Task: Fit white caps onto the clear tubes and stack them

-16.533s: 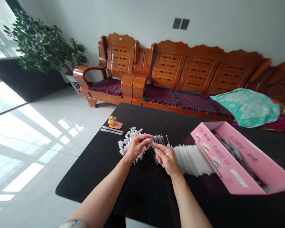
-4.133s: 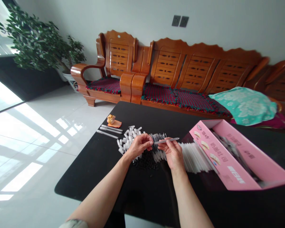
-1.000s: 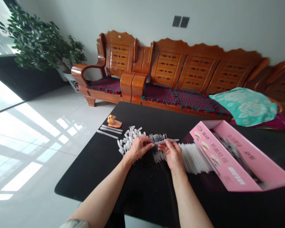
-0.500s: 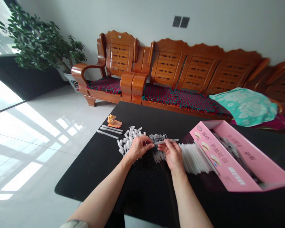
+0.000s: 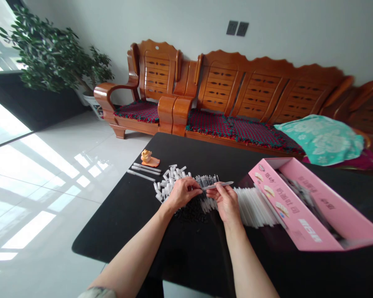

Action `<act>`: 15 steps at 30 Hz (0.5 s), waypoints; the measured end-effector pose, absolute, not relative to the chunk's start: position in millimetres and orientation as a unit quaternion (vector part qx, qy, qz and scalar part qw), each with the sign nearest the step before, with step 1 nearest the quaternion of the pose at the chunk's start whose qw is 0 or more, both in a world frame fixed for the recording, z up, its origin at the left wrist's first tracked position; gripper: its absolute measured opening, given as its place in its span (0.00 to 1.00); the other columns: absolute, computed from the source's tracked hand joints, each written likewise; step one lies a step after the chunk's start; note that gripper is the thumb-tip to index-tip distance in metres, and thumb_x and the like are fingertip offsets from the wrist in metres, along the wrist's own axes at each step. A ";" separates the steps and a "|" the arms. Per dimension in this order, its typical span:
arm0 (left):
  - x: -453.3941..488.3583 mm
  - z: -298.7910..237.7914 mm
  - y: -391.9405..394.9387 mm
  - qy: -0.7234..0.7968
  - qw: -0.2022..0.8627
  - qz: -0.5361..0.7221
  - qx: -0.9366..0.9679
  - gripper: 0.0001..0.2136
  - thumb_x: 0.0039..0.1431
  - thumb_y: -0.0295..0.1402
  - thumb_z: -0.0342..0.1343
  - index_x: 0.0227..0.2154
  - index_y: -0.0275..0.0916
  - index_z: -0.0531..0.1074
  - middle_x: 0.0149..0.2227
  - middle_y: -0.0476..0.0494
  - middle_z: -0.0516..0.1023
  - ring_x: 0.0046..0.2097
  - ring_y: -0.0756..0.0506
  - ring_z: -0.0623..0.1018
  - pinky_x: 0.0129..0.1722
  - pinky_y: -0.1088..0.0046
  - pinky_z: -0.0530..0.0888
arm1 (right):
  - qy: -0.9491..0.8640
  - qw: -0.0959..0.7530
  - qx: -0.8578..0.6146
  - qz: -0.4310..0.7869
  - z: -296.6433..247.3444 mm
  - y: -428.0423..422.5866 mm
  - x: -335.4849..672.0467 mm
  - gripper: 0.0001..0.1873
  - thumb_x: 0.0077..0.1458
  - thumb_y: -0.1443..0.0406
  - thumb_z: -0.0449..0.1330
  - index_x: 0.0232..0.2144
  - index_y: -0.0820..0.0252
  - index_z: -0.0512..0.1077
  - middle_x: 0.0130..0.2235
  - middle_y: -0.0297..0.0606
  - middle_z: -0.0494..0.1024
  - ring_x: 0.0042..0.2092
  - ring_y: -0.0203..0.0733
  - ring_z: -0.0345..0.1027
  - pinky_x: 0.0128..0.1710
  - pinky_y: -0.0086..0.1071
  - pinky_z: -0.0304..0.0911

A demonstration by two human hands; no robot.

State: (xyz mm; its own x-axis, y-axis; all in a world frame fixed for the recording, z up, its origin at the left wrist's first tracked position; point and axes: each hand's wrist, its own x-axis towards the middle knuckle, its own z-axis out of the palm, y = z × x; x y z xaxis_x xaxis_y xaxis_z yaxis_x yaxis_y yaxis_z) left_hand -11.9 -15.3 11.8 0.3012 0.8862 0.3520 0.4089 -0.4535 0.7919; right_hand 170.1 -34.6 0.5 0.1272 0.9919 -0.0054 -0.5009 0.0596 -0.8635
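Observation:
My right hand [image 5: 226, 201] pinches a clear pen barrel [image 5: 220, 184] that points right, above a row of white barrels [image 5: 251, 202] on the black table [image 5: 136, 211]. My left hand [image 5: 182, 191] is closed at the barrel's left end, its fingertips pinched on a small part I cannot make out. Under it lie a heap of white caps [image 5: 168, 184], a bundle of thin refills [image 5: 207, 179] and a pile of small black pieces [image 5: 191, 213].
An open pink box [image 5: 301, 207] lies on the table at right. Three finished pens [image 5: 143, 171] and an orange figurine [image 5: 148, 157] sit at the far left. Wooden armchair [image 5: 143, 95], sofa [image 5: 261, 103] and a potted plant [image 5: 49, 54] stand beyond.
Over the last second the hands have stayed almost still, pinched together at the barrel. Since 16.5 s ago a third finished pen has appeared beside the figurine.

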 end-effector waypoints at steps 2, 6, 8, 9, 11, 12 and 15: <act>-12.2 12.3 -15.7 0.428 0.292 0.408 0.752 0.08 0.55 0.37 0.62 0.29 0.37 0.78 0.26 0.48 0.72 0.27 0.52 0.68 0.28 0.77 0.64 | -0.325 0.649 -0.377 0.576 -0.1 -34.4 170.7 0.13 0.49 0.62 0.69 0.33 0.63 0.72 0.28 0.40 0.82 0.28 0.42 0.78 0.29 0.32 0.76; -20.6 14.7 -12.5 0.441 0.293 0.455 0.716 0.12 0.58 0.42 0.58 0.37 0.38 0.78 0.30 0.47 0.74 0.26 0.53 0.67 0.27 0.77 0.64 | -0.316 0.662 -0.368 0.570 -1.8 -33.3 175.7 0.11 0.50 0.62 0.67 0.33 0.62 0.71 0.30 0.42 0.82 0.30 0.45 0.79 0.30 0.34 0.76; -28.3 15.9 -9.3 0.470 0.276 0.490 0.680 0.13 0.59 0.42 0.57 0.40 0.39 0.78 0.32 0.47 0.75 0.25 0.53 0.66 0.27 0.77 0.65 | -0.316 0.669 -0.357 0.570 -2.2 -32.7 178.8 0.11 0.50 0.62 0.67 0.33 0.61 0.71 0.32 0.42 0.83 0.32 0.46 0.79 0.31 0.36 0.76; -32.1 16.4 -7.7 0.485 0.263 0.500 0.667 0.13 0.59 0.42 0.57 0.39 0.39 0.78 0.32 0.47 0.75 0.24 0.54 0.66 0.27 0.76 0.65 | -0.318 0.668 -0.354 0.572 -2.3 -32.5 180.0 0.11 0.50 0.62 0.66 0.33 0.61 0.71 0.32 0.42 0.83 0.32 0.46 0.79 0.32 0.36 0.75; -38.1 17.2 -5.6 0.505 0.239 0.493 0.667 0.10 0.59 0.39 0.57 0.37 0.40 0.79 0.31 0.48 0.75 0.25 0.53 0.67 0.29 0.76 0.66 | -0.326 0.660 -0.357 0.574 -1.9 -32.6 181.4 0.11 0.50 0.62 0.66 0.34 0.61 0.72 0.31 0.41 0.82 0.31 0.45 0.79 0.31 0.35 0.75; -39.8 17.5 -5.2 0.508 0.231 0.476 0.680 0.09 0.58 0.37 0.57 0.36 0.40 0.79 0.31 0.48 0.75 0.26 0.53 0.68 0.30 0.75 0.67 | -0.331 0.655 -0.361 0.575 -1.4 -33.0 181.5 0.11 0.50 0.62 0.66 0.35 0.62 0.73 0.30 0.40 0.82 0.29 0.43 0.78 0.29 0.34 0.74; -39.5 17.4 -6.3 0.488 0.217 0.392 0.749 0.07 0.56 0.33 0.57 0.35 0.41 0.80 0.36 0.46 0.76 0.31 0.50 0.72 0.35 0.72 0.69 | -0.347 0.644 -0.369 0.573 0.7 -34.9 180.2 0.12 0.53 0.61 0.64 0.38 0.63 0.74 0.25 0.34 0.78 0.22 0.36 0.73 0.23 0.28 0.69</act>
State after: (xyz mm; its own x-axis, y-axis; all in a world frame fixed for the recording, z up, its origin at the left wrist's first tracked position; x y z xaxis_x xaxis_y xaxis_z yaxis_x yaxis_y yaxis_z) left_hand -39.5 -6.3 17.4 0.2165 0.9012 0.3754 0.5615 -0.4295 0.7073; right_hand 180.2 -34.9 0.7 0.1011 0.9946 0.0239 -0.4814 0.0699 -0.8737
